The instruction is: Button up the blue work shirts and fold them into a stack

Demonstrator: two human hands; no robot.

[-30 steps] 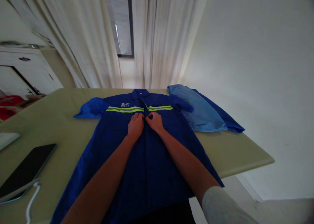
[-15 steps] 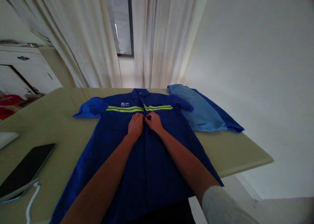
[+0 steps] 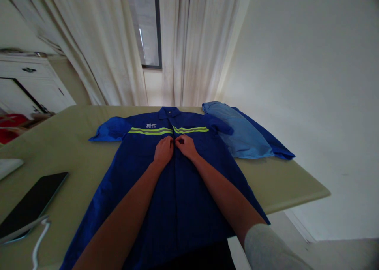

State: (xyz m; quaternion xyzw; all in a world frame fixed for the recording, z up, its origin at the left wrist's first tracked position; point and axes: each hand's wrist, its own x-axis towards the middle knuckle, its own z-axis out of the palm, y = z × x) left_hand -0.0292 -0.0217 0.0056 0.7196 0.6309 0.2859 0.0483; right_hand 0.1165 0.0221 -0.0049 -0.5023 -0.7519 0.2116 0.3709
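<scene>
A dark blue short-sleeved work shirt (image 3: 201, 191) lies spread face up, collar away from me, with a yellow-green and grey reflective stripe across its chest and a white logo on one side. Just below that stripe, my left hand (image 3: 164, 149) is closed on one edge of the front opening. Close beside it, my right hand (image 3: 186, 145) pinches the other edge between thumb and forefinger. The fingertips of both hands nearly meet over the placket. Any button between them is too small or hidden to make out.
The shirt rests on a table with a beige-green cover (image 3: 89, 159). Folded light and dark blue clothing (image 3: 245, 135) lies at the back right. On the left are a black tablet (image 3: 35, 203), a white cable (image 3: 37, 246) and a white object (image 3: 8, 166). Curtains (image 3: 201, 45) hang behind.
Both hands stay at the same spot on the front opening. Their fingertips have shifted only slightly; the shirt lies as before.
</scene>
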